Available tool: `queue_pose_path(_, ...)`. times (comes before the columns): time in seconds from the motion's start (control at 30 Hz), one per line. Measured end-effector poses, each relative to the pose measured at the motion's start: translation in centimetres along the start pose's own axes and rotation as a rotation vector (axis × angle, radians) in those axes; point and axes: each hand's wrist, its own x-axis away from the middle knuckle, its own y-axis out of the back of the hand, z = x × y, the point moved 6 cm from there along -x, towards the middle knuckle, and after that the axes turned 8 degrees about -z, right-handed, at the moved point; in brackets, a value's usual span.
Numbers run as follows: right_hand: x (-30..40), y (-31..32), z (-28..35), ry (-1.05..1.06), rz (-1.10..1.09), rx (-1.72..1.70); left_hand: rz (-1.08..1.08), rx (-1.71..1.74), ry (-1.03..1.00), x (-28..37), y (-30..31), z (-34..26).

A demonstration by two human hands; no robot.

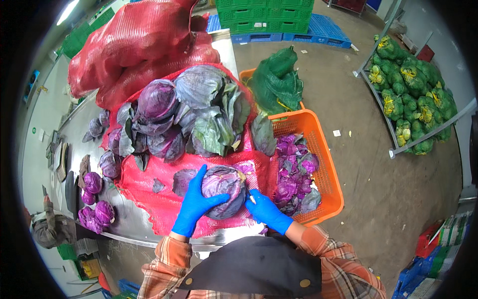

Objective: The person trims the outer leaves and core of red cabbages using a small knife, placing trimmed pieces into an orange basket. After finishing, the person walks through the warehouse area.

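Note:
A red cabbage (224, 192) with a pale, cut-looking stem end lies between my gloved hands over a red mesh sack (149, 194). My left hand (199, 200), in a blue glove, grips its left side with fingers and thumb spread around it. Against the cabbage's right side, my right hand (265, 210), also in a blue glove, is closed on a small tool with a pale handle, probably a knife; its blade is hidden. Loose outer leaves (185, 182) rest on the sack. Beyond them, a pile of red cabbages (157, 100) spills from the sack's opening.
An orange plastic basket (330, 168) with purple leaves stands right of the steel table (130, 220). Peeled cabbages (93, 182) sit at the left. Full red sacks (130, 45) lie behind. A co-worker (54, 228) is at the far left; a metal-framed cart (388, 127) holds netted green vegetables.

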Motion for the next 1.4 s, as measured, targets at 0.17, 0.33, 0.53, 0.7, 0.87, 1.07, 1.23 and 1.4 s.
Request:
queue_pose_path(0.17,0.4,3.3,-2.2,0.249,-0.173,0.196,-0.049,-0.091,0.018,0.2,-0.4,1.3)
queue_pose_path(0.33,2.2,2.1,1.7,0.474,-0.062,0.216,-0.065,-0.236,-0.028,-0.6,-1.5,-0.1)
queue_pose_path(0.53,0.8,1.3,0.7,0.431,-0.078,0.4,-0.058,-0.264,-0.039,-0.5,-1.6,-0.8)
queue_pose_path(0.7,-0.2,0.1,-1.2,0.402,-0.083,0.383,-0.025,-0.256,-0.024,-1.1,-1.5,-0.2)
queue_pose_path(0.87,-1.6,-1.0,-1.8,0.485,-0.145,0.525,0.046,-0.155,0.009,-2.0,-1.1,1.5)
queue_pose_path(1.07,-2.4,0.3,-2.2,0.209,0.004,0.51,-0.06,-0.401,-0.034,-0.6,-2.6,-2.9)
queue_pose_path(1.23,-1.1,2.1,0.2,0.079,0.164,0.507,-0.138,-0.588,-0.132,0.2,-3.6,-3.6)
queue_pose_path(1.4,-3.8,-0.7,-2.6,0.16,0.061,0.506,-0.033,-0.213,0.029,-2.2,-1.7,0.2)
